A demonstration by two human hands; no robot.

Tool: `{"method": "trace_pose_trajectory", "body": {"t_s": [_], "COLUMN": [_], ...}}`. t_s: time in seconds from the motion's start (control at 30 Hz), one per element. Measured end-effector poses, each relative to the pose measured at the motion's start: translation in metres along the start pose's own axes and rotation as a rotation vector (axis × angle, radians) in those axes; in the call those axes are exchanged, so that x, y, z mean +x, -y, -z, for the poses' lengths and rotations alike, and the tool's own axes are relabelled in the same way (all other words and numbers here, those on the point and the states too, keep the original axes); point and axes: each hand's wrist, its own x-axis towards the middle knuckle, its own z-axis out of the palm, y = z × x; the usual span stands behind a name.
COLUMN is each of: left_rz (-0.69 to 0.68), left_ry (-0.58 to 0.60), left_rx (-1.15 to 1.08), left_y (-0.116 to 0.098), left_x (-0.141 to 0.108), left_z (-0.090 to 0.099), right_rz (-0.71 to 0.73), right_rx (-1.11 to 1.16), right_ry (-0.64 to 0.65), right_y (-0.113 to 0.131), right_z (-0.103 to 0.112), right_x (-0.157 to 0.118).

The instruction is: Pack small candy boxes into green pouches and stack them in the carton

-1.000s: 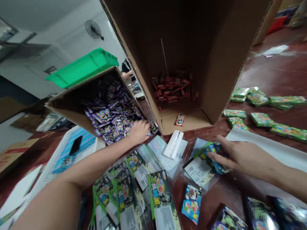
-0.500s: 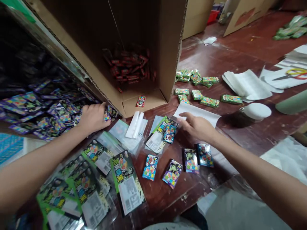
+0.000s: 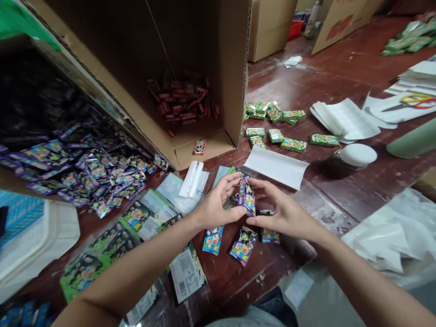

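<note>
A small purple printed box [image 3: 247,197] is held between the fingertips of my left hand [image 3: 218,202] and my right hand [image 3: 281,209]. Both hands are closed around its sides, above the table. Beneath them lies a bagged printed card, mostly hidden by my fingers. Nearer to me are a blue box [image 3: 213,240], a purple box [image 3: 243,245] and another purple box [image 3: 270,234] partly covered by my right hand. Bagged black-and-green cards [image 3: 187,272] spread out under and beside my left forearm.
A tall cardboard carton [image 3: 235,81] holds red packs [image 3: 184,102]. Purple packs [image 3: 102,168] spill from a box at left. Green boxes [image 3: 293,144], a curved white sheet [image 3: 277,167], a white-lidded jar [image 3: 357,155] and scissors [image 3: 408,102] lie to the right.
My left hand has come from the purple pile to the middle. My right hand has drawn back from beside the white sheet, and both now hold a purple box.
</note>
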Motion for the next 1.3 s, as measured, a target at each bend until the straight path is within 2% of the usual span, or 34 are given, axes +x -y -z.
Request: {"method": "trace_pose_trajectory", "body": {"t_s": [0.07, 0.1, 0.17, 0.23, 0.27, 0.33, 0.37, 0.5, 0.57, 0.63, 0.73, 0.8, 0.87, 0.93, 1.07, 1.2, 1.3], "left_rz": [-0.009, -0.012, 0.035, 0.163, 0.234, 0.296, 0.268, -0.047, -0.156, -0.21, -0.244, -0.243, -0.215, -0.164, -0.107, -0.154, -0.145], "left_ry": [0.061, 0.054, -0.086, -0.243, -0.257, -0.135, -0.048, 0.267, 0.391, 0.433, 0.342, 0.228, 0.165, 0.192, 0.274, 0.345, 0.403], "left_rx": [0.092, 0.177, 0.432, 0.738, 0.868, 1.022, 1.05, 1.093, 1.089, 1.063, 0.974, 0.912, 0.892, 0.917, 1.006, 1.069, 1.059], "left_y": [0.001, 0.002, 0.008, 0.018, 0.023, 0.032, 0.034, 0.035, 0.039, 0.047, 0.058, 0.059, 0.055, 0.049, 0.043, 0.03, 0.006], "left_x": [0.01, 0.015, 0.025, 0.035, 0.039, 0.043, 0.044, 0.043, 0.045, 0.048, 0.047, 0.041, 0.033, 0.025, 0.017, 0.006, -0.028], "left_z": [0.002, 0.004, 0.006, 0.004, 0.002, 0.0, 0.0, 0.01, 0.015, 0.016, 0.014, 0.016, 0.02, 0.024, 0.029, 0.04, 0.056], "right_rz": [0.005, 0.02, 0.048, 0.04, 0.032, 0.029, 0.034, 0.076, 0.081, 0.076, 0.066, 0.059, 0.04, 0.009, -0.053, -0.108, -0.126], "right_rx": [-0.046, -0.102, -0.246, -0.374, -0.426, -0.511, -0.546, -0.649, -0.689, -0.724, -0.741, -0.715, -0.68, -0.66, -0.65, -0.617, -0.469], "right_ry": [-0.053, -0.085, -0.151, -0.175, -0.168, -0.121, -0.085, 0.065, 0.165, 0.283, 0.382, 0.343, 0.256, 0.207, 0.265, 0.219, 0.106], "right_y": [-0.006, -0.009, -0.015, -0.021, -0.024, -0.031, -0.034, -0.05, -0.057, -0.062, -0.063, -0.06, -0.057, -0.054, -0.047, -0.037, -0.036], "right_z": [0.006, 0.01, 0.018, 0.025, 0.028, 0.038, 0.044, 0.067, 0.072, 0.072, 0.071, 0.075, 0.083, 0.088, 0.078, 0.06, 0.053], "right_x": [-0.002, -0.003, -0.004, -0.003, -0.003, -0.001, -0.001, 0.005, 0.013, 0.022, 0.028, 0.019, 0.0, -0.026, -0.073, -0.091, -0.096]}}
